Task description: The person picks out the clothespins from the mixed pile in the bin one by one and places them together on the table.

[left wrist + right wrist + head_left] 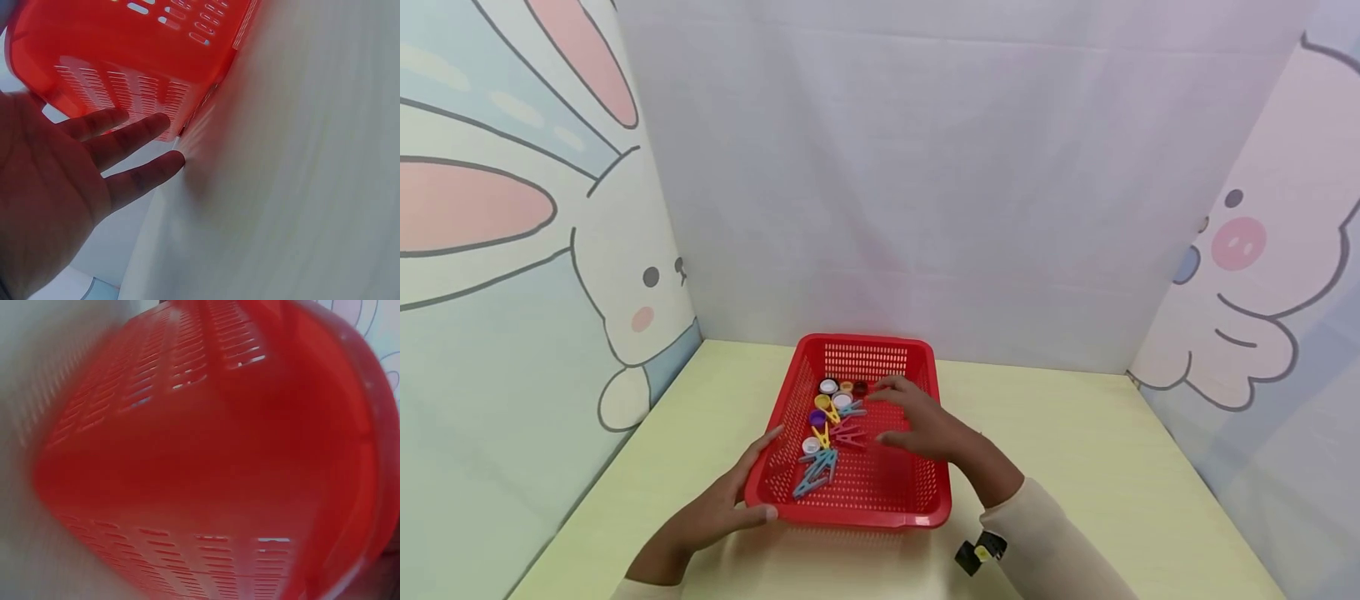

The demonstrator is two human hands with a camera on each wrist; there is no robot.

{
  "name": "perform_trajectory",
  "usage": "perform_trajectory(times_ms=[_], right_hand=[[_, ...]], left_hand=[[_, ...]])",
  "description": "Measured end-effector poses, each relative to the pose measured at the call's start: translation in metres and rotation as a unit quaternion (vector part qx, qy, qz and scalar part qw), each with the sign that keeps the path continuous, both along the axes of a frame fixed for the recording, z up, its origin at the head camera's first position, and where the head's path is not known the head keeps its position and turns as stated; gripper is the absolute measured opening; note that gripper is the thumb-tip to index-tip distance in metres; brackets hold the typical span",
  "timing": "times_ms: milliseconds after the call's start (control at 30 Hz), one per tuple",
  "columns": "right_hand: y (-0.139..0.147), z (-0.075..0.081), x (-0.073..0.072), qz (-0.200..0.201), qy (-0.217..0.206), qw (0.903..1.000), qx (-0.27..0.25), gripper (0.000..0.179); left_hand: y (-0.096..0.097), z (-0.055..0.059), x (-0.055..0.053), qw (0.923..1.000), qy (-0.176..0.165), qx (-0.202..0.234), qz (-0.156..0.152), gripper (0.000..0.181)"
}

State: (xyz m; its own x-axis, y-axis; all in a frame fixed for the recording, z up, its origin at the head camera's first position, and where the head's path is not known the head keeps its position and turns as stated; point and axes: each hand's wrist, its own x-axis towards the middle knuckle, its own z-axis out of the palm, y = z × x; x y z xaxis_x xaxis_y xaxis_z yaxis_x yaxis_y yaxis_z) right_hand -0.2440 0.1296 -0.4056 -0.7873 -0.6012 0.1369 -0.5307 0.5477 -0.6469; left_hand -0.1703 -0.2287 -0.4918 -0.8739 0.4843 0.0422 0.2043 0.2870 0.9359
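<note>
A red plastic basket (850,522) with slotted walls stands on the table. Inside, mostly toward its left side, lie several clothespins: blue ones (815,474), yellow ones (822,437) and pink ones (848,433). Bottle caps lie among them, including a purple cap (817,418), a yellow cap (823,402) and a white cap (828,387). My left hand (721,504) is at the basket's near left corner, fingers straight along the outside and thumb by the front rim. Over the basket's right half, my right hand (921,423) hovers with fingers spread and nothing between them.
The pale yellow table (1075,450) extends on both sides of the basket. Behind it hangs a white cloth (910,183). Side panels with a cartoon rabbit (625,283) and a cartoon pig (1240,275) flank the table. A small black device (981,552) sits by the right sleeve.
</note>
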Motion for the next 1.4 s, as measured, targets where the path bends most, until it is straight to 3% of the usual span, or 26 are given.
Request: perform_trajectory(times_ms=[267,600,800,900,1067,1400], right_hand=[[-0.014,-0.005,-0.010,-0.001,-0.060,0.9979,0.024,0.065],[-0.025,-0.018,-0.019,0.022,-0.063,0.9931,0.096,0.067],[-0.030,-0.017,-0.018,0.004,-0.094,0.9802,0.174,0.080],[-0.032,-0.018,-0.017,0.000,-0.105,0.9732,0.205,0.078],[-0.034,-0.021,-0.016,0.003,-0.118,0.9648,0.235,0.068],[-0.035,-0.025,-0.018,0.011,-0.130,0.9551,0.266,0.071]], left_hand=[[-0.001,0.000,0.000,1.0000,-0.001,0.005,-0.004,0.117],[0.000,-0.001,0.000,1.0000,-0.003,0.008,-0.002,0.116],[0.002,0.000,0.001,1.0000,-0.005,0.004,0.002,0.116],[0.003,0.000,0.001,1.0000,-0.006,0.005,0.001,0.116],[0.002,0.000,0.002,1.0000,-0.005,0.005,-0.003,0.116],[0.003,0.004,0.003,1.0000,-0.009,0.001,0.004,0.116]])
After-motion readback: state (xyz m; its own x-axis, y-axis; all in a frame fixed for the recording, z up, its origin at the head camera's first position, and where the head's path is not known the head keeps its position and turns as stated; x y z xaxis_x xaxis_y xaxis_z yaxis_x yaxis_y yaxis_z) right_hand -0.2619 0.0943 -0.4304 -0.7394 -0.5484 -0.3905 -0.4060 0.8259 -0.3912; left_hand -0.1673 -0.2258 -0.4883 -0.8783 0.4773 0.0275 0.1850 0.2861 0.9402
